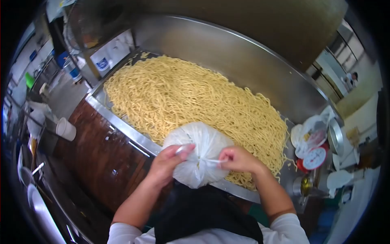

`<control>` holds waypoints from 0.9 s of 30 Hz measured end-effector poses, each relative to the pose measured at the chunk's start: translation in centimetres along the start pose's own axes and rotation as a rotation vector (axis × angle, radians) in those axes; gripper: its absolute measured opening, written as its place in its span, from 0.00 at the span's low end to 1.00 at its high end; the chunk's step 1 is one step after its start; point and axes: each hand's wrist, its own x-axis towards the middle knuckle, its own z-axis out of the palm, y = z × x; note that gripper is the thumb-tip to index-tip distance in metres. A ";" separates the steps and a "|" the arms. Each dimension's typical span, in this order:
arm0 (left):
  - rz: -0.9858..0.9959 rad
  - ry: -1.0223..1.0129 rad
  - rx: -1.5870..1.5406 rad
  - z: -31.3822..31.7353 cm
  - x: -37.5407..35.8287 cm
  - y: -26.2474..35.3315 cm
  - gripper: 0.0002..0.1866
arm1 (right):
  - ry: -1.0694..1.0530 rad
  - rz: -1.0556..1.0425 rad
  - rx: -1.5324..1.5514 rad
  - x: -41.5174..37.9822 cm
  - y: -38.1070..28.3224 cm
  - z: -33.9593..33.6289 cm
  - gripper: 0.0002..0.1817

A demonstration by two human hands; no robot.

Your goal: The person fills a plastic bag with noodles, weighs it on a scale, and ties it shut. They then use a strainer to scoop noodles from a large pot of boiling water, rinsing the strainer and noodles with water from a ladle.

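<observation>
A full, whitish translucent plastic bag (pixel 198 140) bulges at the front edge of a wide metal tray, its top gathered to a point in the middle. My left hand (pixel 167 160) is closed on one end of the gathered plastic, at the bag's left side. On the other side, my right hand (pixel 235 158) pinches a second end, which is pulled taut from the gathered point. What fills the bag cannot be made out through the plastic. Behind it spreads a large heap of yellow noodles (pixel 183 91).
The metal tray (pixel 243 44) has a tall back wall. At its right end are a red scale (pixel 315 157) with a round dial, plastic bags (pixel 310 132) and a metal cup of yellow liquid (pixel 305 185). A white bucket (pixel 66 129) stands left. Another person (pixel 350 80) is far right.
</observation>
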 end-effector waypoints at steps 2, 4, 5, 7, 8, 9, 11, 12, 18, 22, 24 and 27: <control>0.320 -0.132 0.117 0.9 2.6 -2.1 0.30 | -0.038 -0.404 0.092 -2.0 -3.5 0.0 0.08; 0.504 -0.066 0.367 1.4 4.2 -5.1 0.30 | 0.214 -0.587 -0.142 -1.4 -5.4 0.9 0.08; 0.678 -0.013 0.617 1.4 4.9 -6.1 0.29 | 0.486 -0.752 -0.379 -0.9 -6.2 1.4 0.09; 0.624 -0.102 0.752 0.6 5.3 -6.1 0.25 | 0.568 -0.746 -0.417 0.0 -6.1 2.3 0.07; 0.453 -0.200 0.644 0.2 5.3 -6.0 0.22 | 0.580 -0.649 -0.335 0.1 -5.7 3.0 0.07; 0.277 -0.294 0.533 0.1 5.3 -6.0 0.19 | 0.588 -0.551 -0.251 0.2 -5.1 3.6 0.06; 0.390 -0.236 0.454 1.3 5.1 -6.1 0.17 | 0.601 -0.571 -0.236 0.5 -3.7 4.4 0.06; 0.358 -0.151 0.443 1.6 4.7 -5.8 0.20 | 0.609 -0.603 -0.217 0.5 -3.4 4.6 0.06; 0.993 0.020 1.252 2.4 3.6 -4.2 0.31 | 0.449 -0.163 -0.240 1.3 -2.3 4.9 0.10; 0.991 0.147 1.122 1.7 4.3 -6.5 0.12 | 0.184 -0.069 -0.011 0.6 -2.3 2.9 0.15; 0.910 0.043 1.115 1.6 4.3 -6.0 0.11 | 0.030 0.055 0.214 0.2 -2.8 3.4 0.17; 0.755 -0.070 1.137 1.0 3.3 -2.7 0.11 | 0.265 -0.236 0.050 0.8 -1.3 4.4 0.20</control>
